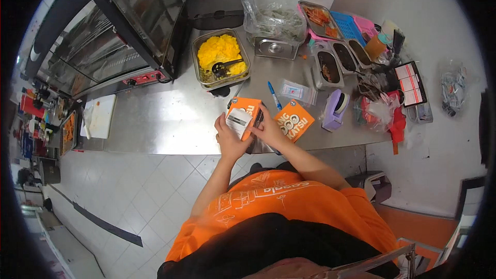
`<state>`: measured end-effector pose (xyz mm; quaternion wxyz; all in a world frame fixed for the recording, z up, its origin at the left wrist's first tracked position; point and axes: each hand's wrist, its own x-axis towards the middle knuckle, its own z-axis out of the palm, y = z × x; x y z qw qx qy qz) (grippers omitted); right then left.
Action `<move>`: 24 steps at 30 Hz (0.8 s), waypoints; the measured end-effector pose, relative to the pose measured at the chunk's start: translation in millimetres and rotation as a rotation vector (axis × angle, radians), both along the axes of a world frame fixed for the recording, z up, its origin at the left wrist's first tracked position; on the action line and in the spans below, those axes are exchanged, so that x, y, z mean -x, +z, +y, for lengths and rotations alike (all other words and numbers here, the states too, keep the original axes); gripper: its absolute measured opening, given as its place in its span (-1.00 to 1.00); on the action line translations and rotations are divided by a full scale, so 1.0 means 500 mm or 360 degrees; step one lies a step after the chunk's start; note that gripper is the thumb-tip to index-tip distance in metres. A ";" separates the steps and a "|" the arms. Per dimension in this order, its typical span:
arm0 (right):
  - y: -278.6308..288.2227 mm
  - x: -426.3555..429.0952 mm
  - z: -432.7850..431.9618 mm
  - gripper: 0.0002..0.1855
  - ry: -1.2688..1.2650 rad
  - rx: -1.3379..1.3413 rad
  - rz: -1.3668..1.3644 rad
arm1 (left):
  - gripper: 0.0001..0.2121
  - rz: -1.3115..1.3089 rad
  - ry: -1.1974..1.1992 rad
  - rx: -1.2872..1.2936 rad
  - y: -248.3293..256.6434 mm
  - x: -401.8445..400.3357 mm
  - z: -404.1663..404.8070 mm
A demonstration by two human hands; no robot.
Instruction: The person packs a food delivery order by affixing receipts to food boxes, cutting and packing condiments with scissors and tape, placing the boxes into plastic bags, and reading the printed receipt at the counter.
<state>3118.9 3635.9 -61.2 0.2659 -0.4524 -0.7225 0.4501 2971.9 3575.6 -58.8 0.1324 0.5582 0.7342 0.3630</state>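
Observation:
Both hands meet at a small orange printed box (254,105) near the front edge of the steel counter (155,124). My left hand (231,139) grips its left side and a white paper slip (237,122) lying against its face. On the other side, my right hand (269,127) holds the box's right edge. Just right of them, a second orange printed box or card (300,118) rests on the counter, partly behind my right forearm. A blue pen (274,95) lies beyond, beside a clear plastic bag (298,92) and a purple tape dispenser (334,114).
A glass display warmer (97,46) stands at left, near a white cutting board (101,118). Farther back are a container of yellow food (221,52) with a black spoon, a bag of greens (279,21), a lidded steel pan (276,47) and open steel pans (328,68).

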 end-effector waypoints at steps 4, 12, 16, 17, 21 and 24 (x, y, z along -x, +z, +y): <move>-0.031 -0.008 -0.006 0.00 -0.0194 0.0152 0.0087 | 0.00 -0.0240 -0.0039 -0.0005 0.014 0.004 -0.009; -0.008 -0.068 -0.035 0.08 -0.0358 0.0086 0.0899 | 0.00 -0.0452 -0.0328 -0.0150 0.101 -0.056 0.008; -0.022 -0.181 -0.071 -0.05 -0.0519 0.0156 0.1024 | -0.04 0.0027 -0.0614 -0.0214 0.115 -0.119 0.035; -0.041 -0.212 -0.084 -0.11 -0.0613 0.0162 0.0816 | -0.04 0.0183 -0.0695 -0.0144 0.107 -0.136 0.042; -0.087 -0.315 -0.131 -0.30 -0.0949 -0.0004 0.0226 | -0.03 0.0486 -0.0870 -0.0072 0.098 -0.191 0.053; -0.086 -0.380 -0.169 -0.42 -0.1174 -0.0033 0.0233 | -0.18 -0.0029 -0.0931 -0.0309 0.061 -0.160 0.078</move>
